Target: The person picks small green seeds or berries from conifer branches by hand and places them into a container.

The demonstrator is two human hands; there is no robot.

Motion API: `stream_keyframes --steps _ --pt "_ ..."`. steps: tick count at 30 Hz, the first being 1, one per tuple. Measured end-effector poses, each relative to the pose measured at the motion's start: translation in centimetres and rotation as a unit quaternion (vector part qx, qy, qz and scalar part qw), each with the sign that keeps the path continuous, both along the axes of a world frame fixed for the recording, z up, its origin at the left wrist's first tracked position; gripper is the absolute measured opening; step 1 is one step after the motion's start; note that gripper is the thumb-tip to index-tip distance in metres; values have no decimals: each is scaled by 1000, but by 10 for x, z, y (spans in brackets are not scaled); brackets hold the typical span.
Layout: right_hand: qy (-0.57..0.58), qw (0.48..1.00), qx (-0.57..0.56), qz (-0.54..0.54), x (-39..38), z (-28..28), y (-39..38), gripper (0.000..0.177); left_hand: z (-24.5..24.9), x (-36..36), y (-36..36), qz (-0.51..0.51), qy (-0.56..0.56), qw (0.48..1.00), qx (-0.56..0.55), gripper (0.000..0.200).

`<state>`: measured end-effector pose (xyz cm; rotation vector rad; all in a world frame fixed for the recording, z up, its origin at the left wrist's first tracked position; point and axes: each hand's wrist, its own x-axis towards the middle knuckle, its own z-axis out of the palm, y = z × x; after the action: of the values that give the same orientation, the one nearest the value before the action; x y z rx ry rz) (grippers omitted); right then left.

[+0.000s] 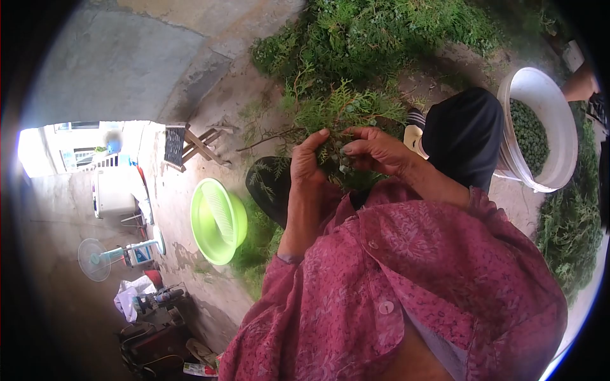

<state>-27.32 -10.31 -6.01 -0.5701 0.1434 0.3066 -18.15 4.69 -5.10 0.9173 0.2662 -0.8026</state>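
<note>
Here's the leafy green evergreen sprig (pixel 346 108), up in front of the person's lap: feathery, scale-like foliage, a thin brown twig poking out to the left, and small round bluish-green berries (pixel 346 160) clustered among the leaves. The left hand (pixel 309 155) is closed on it, thumb up along the greenery. The right hand (pixel 380 151) curls in from the other side, thumb and fingers at the berries; whether they're pinching one, I can't tell.

Over to the right, a round white plastic bucket (pixel 572 130), holding a mass of small round green berries (pixel 528 136), with another person's arm (pixel 579 84) just beside it. On the left, a lime-green plastic basin (pixel 202 235) on the ground, with a ribbed, slotted-looking section showing inside. Beyond the hands, a big heap of green cut branches (pixel 381 38) spreads across the concrete ground (pixel 248 114), and more greenery (pixel 569 235) lies below the bucket.
</note>
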Motion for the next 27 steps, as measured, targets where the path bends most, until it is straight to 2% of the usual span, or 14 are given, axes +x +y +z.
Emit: stream_keyframes --steps 4,6,11,16,18,22,27 --pt "-1 1000 -8 14 1 -1 1 28 3 -2 -1 -8 9 1000 -3 18" --pt "2 1000 -15 15 1 -1 2 29 8 -5 -3 -11 -22 1000 18 17" --pt "-31 996 -86 4 5 -14 6 28 8 -6 -4 -13 -15 999 34 14" --pt "-18 994 -106 -17 3 -4 8 27 15 -7 -4 -22 -11 999 33 13" --pt "-9 993 -112 -23 4 -6 10 26 20 -10 -6 4 23 999 50 11" --pt "-24 993 -114 -32 4 -3 10 25 25 -12 -4 -22 35 999 2 9" --pt "3 993 -106 -45 2 -2 11 23 32 -19 -10 32 25 999 16 6"
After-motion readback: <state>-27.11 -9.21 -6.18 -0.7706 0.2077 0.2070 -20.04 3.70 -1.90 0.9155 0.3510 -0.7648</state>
